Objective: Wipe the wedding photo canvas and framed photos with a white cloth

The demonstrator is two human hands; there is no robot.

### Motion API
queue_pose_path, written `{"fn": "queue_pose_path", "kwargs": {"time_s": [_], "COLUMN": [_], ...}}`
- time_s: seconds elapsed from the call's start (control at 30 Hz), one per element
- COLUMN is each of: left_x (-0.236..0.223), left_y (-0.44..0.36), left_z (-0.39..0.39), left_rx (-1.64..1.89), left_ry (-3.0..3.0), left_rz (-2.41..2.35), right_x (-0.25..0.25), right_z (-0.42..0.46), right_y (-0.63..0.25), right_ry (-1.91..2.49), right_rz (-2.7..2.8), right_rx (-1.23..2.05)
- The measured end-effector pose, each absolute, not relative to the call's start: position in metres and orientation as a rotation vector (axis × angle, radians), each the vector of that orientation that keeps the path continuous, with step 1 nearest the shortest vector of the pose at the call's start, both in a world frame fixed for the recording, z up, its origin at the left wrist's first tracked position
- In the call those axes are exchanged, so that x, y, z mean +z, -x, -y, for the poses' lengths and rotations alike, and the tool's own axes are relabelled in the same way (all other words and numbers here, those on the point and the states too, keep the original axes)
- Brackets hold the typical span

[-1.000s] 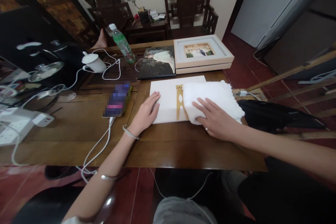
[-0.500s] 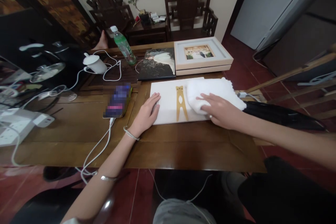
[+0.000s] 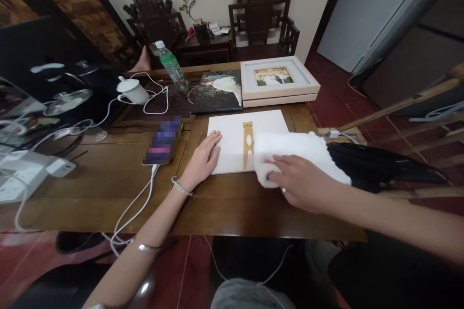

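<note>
A white board [image 3: 232,147] with a gold clip-shaped figure [image 3: 247,144] lies flat on the wooden table [image 3: 224,205]. My left hand [image 3: 201,159] rests flat on the board's left edge, fingers together, holding it down. My right hand [image 3: 299,178] presses on a folded white towel [image 3: 293,152] that covers the board's right lower part and overhangs its near edge; the fingers lie stretched over the cloth.
A phone [image 3: 162,141] on a white cable lies left of the board. Behind are a dark photo print [image 3: 217,91], a framed picture [image 3: 277,79], a green bottle [image 3: 171,65] and a white cup [image 3: 132,91]. A black object [image 3: 377,166] lies at the right.
My right hand slid the towel from the board's upper right toward me and a little left, down to the near edge. The left hand stayed put.
</note>
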State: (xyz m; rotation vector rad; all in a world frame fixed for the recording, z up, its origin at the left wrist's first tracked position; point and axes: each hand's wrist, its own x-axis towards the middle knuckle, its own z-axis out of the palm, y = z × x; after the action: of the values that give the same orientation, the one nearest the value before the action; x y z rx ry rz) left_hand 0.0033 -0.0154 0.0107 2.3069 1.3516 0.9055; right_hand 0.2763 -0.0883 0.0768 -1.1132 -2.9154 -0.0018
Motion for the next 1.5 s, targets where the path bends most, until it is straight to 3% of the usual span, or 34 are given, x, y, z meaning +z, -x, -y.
{"fn": "queue_pose_path", "kwargs": {"time_s": [0.27, 0.53, 0.67, 0.93, 1.1, 1.23, 1.4, 1.5], "left_x": [0.010, 0.012, 0.008, -0.003, -0.005, -0.005, 0.000, 0.007], "left_y": [-0.003, -0.005, -0.004, 0.001, 0.004, 0.004, 0.001, 0.000], "left_z": [0.015, 0.016, 0.016, 0.013, 0.012, 0.013, 0.013, 0.011], "left_rx": [0.927, 0.921, 0.937, 0.956, 0.966, 0.992, 1.091, 1.201], "left_ry": [-2.302, -2.299, -2.290, -2.218, -2.132, -2.071, -1.829, -1.489], "left_rz": [-1.339, -1.350, -1.415, -1.612, -1.598, -1.578, -1.511, -1.331], "right_x": [0.065, 0.062, 0.063, 0.058, 0.064, 0.074, 0.067, 0.058], "right_z": [-0.005, 0.072, 0.059, -0.011, 0.030, 0.052, 0.042, 0.040], "right_y": [-0.289, -0.243, -0.250, -0.231, -0.202, -0.242, -0.308, -0.317], "right_ry": [1.284, 1.011, 0.813, 1.320, 0.875, 0.677, 1.095, 1.131], "right_rz": [2.805, 2.999, 3.040, 2.757, 2.989, 3.013, 2.790, 2.751], "right_rx": [0.155, 0.166, 0.207, 0.132, 0.178, 0.424, 0.497, 0.514]}}
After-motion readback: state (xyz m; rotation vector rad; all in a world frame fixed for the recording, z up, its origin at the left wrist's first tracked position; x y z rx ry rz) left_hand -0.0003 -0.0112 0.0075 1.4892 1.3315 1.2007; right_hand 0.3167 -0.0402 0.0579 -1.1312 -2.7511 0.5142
